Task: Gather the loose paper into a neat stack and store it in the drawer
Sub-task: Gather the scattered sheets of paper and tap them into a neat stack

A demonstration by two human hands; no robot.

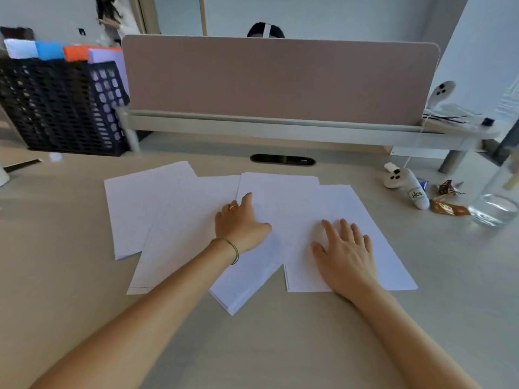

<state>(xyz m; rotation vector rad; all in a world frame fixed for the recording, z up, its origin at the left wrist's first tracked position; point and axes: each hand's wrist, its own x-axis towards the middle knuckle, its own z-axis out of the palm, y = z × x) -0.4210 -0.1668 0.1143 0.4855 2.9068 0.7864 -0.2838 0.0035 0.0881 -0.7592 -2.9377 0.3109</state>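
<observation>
Several white sheets of loose paper [174, 214] lie fanned out and overlapping across the middle of the desk [70, 276]. A thicker bundle [241, 287] pokes out toward me under the others. My left hand [241, 223] rests on the middle sheets with its fingers partly curled at a sheet's left edge; whether it grips the sheet I cannot tell. My right hand [345, 251] lies flat, fingers spread, on the rightmost sheets [393, 265]. No drawer is in view.
A black mesh file holder [61, 108] with coloured folders stands at the back left. A pink divider screen [280, 82] closes the desk's far side, a person's head behind it. At right are a small plush toy [407, 186], candy wrappers [449, 206] and a glass jar [494, 209].
</observation>
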